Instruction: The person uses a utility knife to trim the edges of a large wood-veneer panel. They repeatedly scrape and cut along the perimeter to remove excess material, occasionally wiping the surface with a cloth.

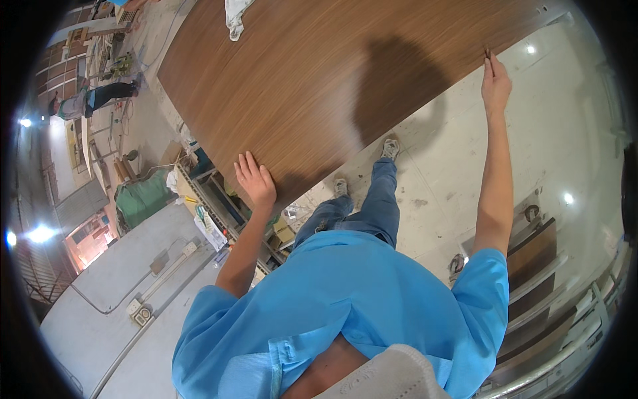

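Observation:
A large brown wood-grain panel point(286, 80) stretches across the upper middle. My left hand point(254, 179) lies flat on its near left corner, fingers stretched out and holding nothing. At the panel's right edge, my right hand point(496, 83) is closed in a pinch. A small dark tip shows at its fingertips, too small to name, and it meets the panel's edge or lies just beside it. A crumpled white cloth point(236, 16) rests on the panel near its far side.
A cluttered shelf point(219, 213) stands beside my left forearm, with a green bag point(143, 199) behind it. Racked boards point(531, 266) stand at the lower right. Another person point(96, 100) is at the far left. The pale floor point(438, 166) shows below the panel.

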`<control>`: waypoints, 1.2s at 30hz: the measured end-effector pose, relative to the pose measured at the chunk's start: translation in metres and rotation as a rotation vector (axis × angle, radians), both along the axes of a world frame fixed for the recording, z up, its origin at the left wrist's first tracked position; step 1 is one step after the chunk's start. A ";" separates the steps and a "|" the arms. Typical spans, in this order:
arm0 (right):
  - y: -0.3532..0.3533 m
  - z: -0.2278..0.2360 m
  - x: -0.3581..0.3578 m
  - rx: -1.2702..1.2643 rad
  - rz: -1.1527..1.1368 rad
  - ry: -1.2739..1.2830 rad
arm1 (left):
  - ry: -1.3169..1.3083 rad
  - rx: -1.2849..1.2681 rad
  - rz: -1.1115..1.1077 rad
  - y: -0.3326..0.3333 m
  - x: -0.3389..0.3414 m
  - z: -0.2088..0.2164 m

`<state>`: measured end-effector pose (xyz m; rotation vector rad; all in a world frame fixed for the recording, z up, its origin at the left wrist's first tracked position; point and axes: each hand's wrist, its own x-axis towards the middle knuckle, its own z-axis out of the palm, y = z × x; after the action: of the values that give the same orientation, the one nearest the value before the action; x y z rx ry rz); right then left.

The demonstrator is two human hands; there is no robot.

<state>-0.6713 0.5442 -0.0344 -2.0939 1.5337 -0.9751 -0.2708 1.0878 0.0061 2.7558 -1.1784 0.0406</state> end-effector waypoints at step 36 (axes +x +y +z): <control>-0.019 -0.006 -0.005 0.075 -0.189 -0.306 | -0.014 -0.012 0.030 -0.002 0.007 -0.005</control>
<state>-0.6767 0.5254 -0.0402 -1.6793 1.5977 -1.2192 -0.2637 1.0858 0.0015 2.7677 -1.1364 0.0701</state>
